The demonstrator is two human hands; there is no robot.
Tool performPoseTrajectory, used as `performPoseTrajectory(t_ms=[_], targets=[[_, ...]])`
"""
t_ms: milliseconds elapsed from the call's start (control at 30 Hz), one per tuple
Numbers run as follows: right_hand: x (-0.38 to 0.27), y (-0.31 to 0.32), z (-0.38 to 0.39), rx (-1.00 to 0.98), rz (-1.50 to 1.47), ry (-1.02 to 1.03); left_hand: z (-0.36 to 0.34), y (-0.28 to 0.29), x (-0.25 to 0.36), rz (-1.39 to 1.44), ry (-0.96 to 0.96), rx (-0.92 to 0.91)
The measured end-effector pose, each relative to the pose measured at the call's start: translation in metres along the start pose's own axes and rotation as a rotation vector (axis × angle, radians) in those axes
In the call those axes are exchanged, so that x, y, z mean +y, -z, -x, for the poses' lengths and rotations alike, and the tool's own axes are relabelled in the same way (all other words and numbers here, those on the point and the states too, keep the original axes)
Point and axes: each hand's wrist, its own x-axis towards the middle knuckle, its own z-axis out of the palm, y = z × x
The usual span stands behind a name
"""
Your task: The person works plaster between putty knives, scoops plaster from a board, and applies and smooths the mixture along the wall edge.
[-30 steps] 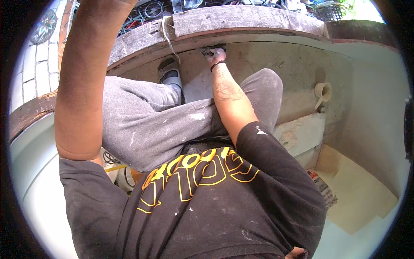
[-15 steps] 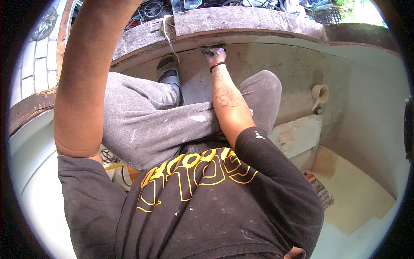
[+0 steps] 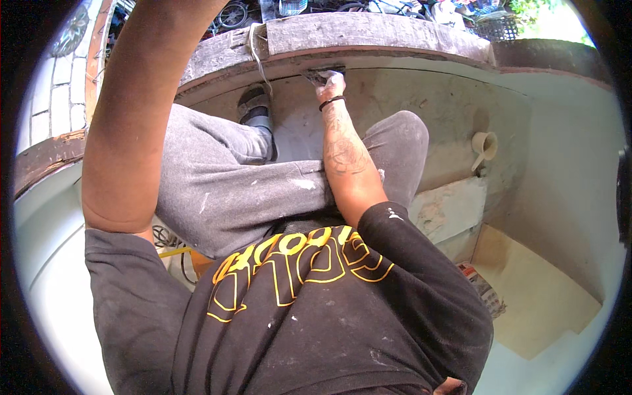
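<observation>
My left forearm (image 3: 128,125) is raised across the left side and leaves the picture at the top, so the left hand is out of sight. My right hand (image 3: 332,84) reaches forward, low by the inner side of the curved ledge. White paste smears its fingers, and a dark band circles the wrist. Those fingers are closed on a dark flat tool (image 3: 316,74), whose exact kind is too small to tell. Just left of the hand is my sandalled foot (image 3: 255,105); my bent legs (image 3: 243,184) in grey trousers lie below.
A worn curved ledge (image 3: 375,33) bounds the far side, with a pale cord (image 3: 255,59) hanging over it. To the right, a cream pipe fitting (image 3: 485,146) stands on the dusty floor. A tan board (image 3: 536,289) and newspaper (image 3: 482,289) lie at lower right.
My left forearm has tilted slightly to the right at the top. The right hand stays at nearly the same place with the dark tool in it, and the view has shifted a little.
</observation>
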Motion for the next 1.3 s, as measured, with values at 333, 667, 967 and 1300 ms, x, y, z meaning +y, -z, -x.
performPoseTrajectory(t_ms=[333,667,967,1300], targets=[[-0.002,-0.011,0.01,-0.015,0.032,0.085,-0.011,-0.01,-0.012,1.112,0.46,0.099],[-0.002,-0.009,0.001,-0.094,-0.026,0.048,-0.017,-0.014,-0.012,1.385,0.647,0.243],[-0.011,-0.023,0.018,-0.134,0.025,0.092,-0.018,-0.022,0.006,1.33,0.728,0.388],[-0.13,-0.041,0.137,-0.456,-0.084,0.208,-0.025,-0.033,0.019,1.287,0.692,0.213]])
